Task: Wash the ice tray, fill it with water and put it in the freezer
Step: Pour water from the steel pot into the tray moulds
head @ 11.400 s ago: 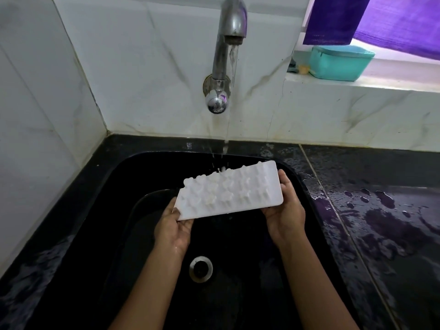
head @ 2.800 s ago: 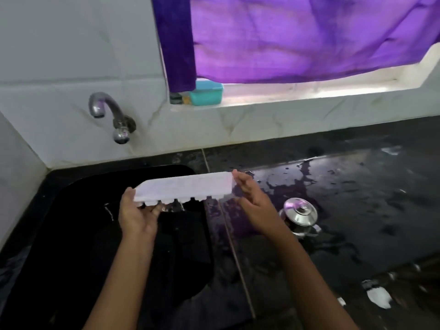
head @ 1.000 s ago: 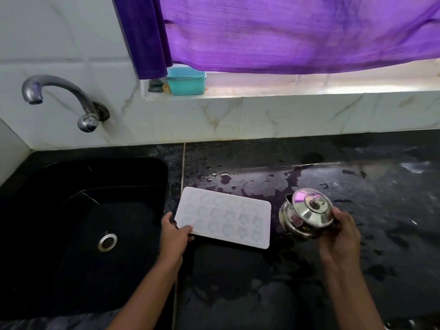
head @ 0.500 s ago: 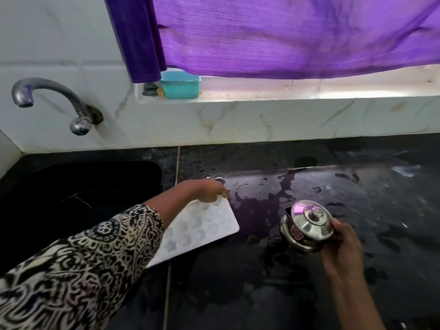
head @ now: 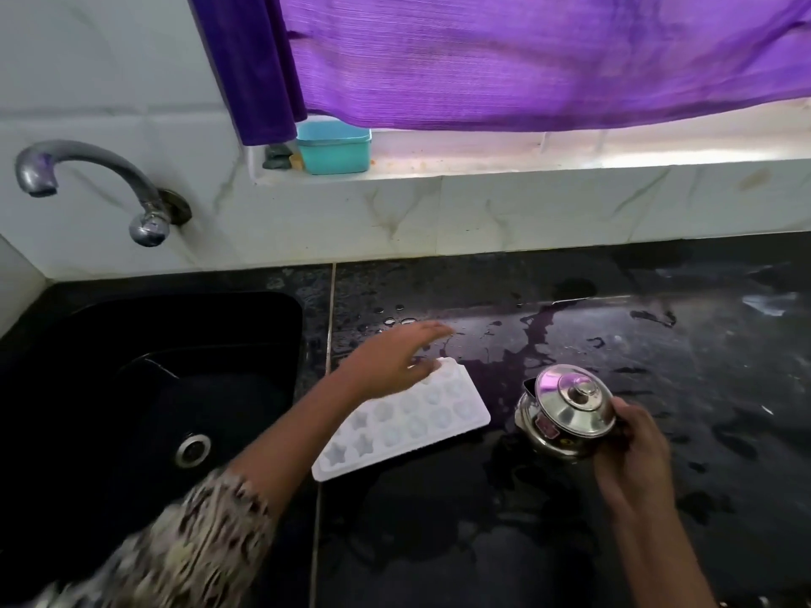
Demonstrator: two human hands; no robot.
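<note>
Finding: the ice tray (head: 412, 425) lies flat on the wet black counter (head: 658, 344), hollows upward, set at a slant just right of the sink (head: 131, 388). No water can be made out in it. The left hand (head: 390, 366) is stretched over its far corner, fingers nearly straight and gripping nothing; motion blur hides whether the thumb touches the rim. The right hand (head: 632, 454) is wrapped round the right side of a small steel pot (head: 566, 414), which stands beside the tray with its lid (head: 575, 394) on. The tap (head: 87, 168) is dry. Judgement: washing appears done and filling is the step in hand, probably from the pot. To do it well, the tray should stay level on the counter with the left hand steadying an edge. The lid must come off or be held back, and the pour kept thin and low, moved row by row and stopped short of the rims so that nothing slops on the way to the freezer. Against the earlier frames: the tray was under running water, bottom up, in both hands. A second ago it lay squarer with the left hand at its near corner. Since then it has swung round, and the fingers curled on its far corner have opened.
</note>
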